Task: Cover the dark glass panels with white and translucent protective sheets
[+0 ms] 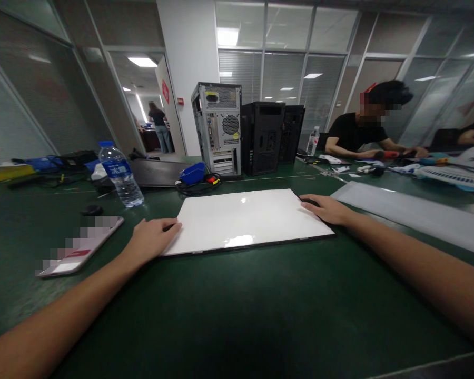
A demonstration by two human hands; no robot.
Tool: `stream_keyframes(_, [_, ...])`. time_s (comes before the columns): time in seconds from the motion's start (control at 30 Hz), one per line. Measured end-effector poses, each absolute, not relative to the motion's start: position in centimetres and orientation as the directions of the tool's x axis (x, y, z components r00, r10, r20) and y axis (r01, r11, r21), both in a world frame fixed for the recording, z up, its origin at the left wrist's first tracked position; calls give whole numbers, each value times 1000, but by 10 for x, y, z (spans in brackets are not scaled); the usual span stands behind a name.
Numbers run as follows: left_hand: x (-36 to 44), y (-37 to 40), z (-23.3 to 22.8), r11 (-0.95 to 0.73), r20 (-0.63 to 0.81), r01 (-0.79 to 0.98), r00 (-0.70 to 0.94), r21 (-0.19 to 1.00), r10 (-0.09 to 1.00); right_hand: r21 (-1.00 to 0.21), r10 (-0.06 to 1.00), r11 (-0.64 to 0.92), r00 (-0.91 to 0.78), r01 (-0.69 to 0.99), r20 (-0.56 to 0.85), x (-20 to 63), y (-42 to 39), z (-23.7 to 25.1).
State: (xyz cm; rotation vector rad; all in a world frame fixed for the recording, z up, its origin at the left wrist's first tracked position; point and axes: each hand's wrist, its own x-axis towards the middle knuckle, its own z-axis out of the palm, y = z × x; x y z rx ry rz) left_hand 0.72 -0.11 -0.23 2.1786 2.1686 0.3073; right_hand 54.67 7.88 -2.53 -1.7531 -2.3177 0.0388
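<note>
White panel (240, 220), underside hidden, has its sides pinched by left fingers (164, 224) and right fingers (319, 200)

Green tabletop (237, 305), white pillar (189, 47), glass partitions (288, 26) with blinds (240, 66), open door (173, 118); lit ceiling panel (142, 62) beyond

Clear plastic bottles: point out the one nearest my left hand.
The clear bottle with blue cap and label; the other clear bottle stands farther back, right of the black computer towers.

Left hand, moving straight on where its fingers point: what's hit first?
The white panel, right away: the left hand already seems to touch its left edge, though exact contact is hard to judge from one view.
</note>
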Motion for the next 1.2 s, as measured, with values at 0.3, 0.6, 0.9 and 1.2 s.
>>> stream_keyframes(0.3, [17,-4,-2,49,122,995,-59,89,991,33,936,-238,220,971,274,626,97,-31])
stream_keyframes(0.6, [14,-4,-2,51,119,978,-76,203,990,8,944,-307,304,952,127,641,100,-33])
stream_keyframes(0.9, [11,-2,-4,56,114,983,-77,177,990,47,957,-234,222,971,185,621,96,-30])
stream_keyframes(1.2, [10,-3,-4,44,130,977,-72,209,989,49,960,-200,186,979,208,612,95,-28])
